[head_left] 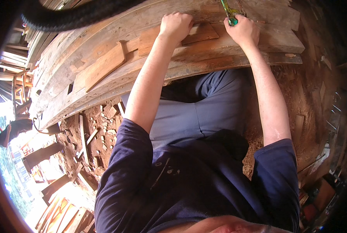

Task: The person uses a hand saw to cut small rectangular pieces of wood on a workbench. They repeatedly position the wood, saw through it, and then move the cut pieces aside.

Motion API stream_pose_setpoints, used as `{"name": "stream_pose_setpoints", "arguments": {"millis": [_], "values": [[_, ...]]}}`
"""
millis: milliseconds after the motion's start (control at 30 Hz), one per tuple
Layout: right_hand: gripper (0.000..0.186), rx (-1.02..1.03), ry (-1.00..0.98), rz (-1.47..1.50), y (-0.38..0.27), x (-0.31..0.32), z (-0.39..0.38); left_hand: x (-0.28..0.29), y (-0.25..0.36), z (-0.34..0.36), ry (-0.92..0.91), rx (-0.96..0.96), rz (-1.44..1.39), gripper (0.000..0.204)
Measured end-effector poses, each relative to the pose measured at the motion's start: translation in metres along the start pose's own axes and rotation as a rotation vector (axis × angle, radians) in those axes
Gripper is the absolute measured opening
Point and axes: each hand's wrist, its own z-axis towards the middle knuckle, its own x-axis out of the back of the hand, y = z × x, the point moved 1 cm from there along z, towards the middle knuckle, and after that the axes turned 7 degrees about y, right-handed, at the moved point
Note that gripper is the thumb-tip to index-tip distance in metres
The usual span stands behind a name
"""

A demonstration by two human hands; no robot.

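Note:
My left hand point(176, 27) is closed, knuckles up, and rests against a short brown board point(203, 32) on the wooden workbench point(278, 37). Its fingertips are turned away, so what they hold, if anything, is hidden. Farther right, my right hand point(246, 31) is closed around a slim green and yellow object point(230, 14) that points away from me. Its kind cannot be made out. Left of my left forearm, a flat piece of wood point(105, 66) lies along the near side of the bench, beside another light board point(148, 40).
A black cable point(80, 16) crosses the top left of the picture. Wood offcuts point(109, 112) and sawdust cover the ground below the bench. Stacked planks point(60, 215) lie at lower left, near a person point(12, 130) at the far left edge.

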Motion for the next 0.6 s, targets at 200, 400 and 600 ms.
{"name": "stream_pose_setpoints", "arguments": {"millis": [200,400,600], "values": [[0.037,0.008,0.018,-0.017,-0.002,0.003,0.0,0.012,-0.01,0.003,-0.109,0.194,0.002,0.023],[0.036,0.026,0.04,-0.008,0.0,0.0,-0.001,0.009,-0.02,-0.002,-0.08,0.062,0.009,0.033],[0.037,0.034,0.046,-0.049,0.001,-0.002,0.0,0.007,-0.025,0.0,0.008,0.13,0.021,0.026]]}}
